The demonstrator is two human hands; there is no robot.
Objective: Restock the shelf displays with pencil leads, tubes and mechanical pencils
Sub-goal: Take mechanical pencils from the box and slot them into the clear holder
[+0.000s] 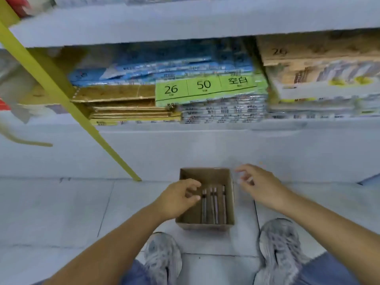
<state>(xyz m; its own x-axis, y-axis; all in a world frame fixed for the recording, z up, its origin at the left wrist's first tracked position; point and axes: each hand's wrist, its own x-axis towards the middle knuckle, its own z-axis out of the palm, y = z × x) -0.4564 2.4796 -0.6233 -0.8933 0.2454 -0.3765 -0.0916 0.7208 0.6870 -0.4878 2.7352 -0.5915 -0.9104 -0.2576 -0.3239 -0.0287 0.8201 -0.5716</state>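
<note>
Nearest, two grey shoes (164, 256) stand on a tiled floor. Between them and the shelf sits an open cardboard box (205, 226) holding a few slim sticks, likely mechanical pencils (213, 204), lying side by side. They look light, rigid and prone to rolling; pinching one mid-barrel seems best. The left hand (178, 200) hovers at the box's left edge, fingers loosely curled, empty. The right hand (263, 188) hovers beside the box; blur hides whether it pinches anything. Beyond, a low shelf (185, 128) holds stacked paper packs (216, 103).

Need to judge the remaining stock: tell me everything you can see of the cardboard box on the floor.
The cardboard box is small, brown and open-topped, and stands upright on the tiled floor. A few slim sticks lie lengthwise along its right side. The left hand reaches over its left wall; contact unclear.
</note>
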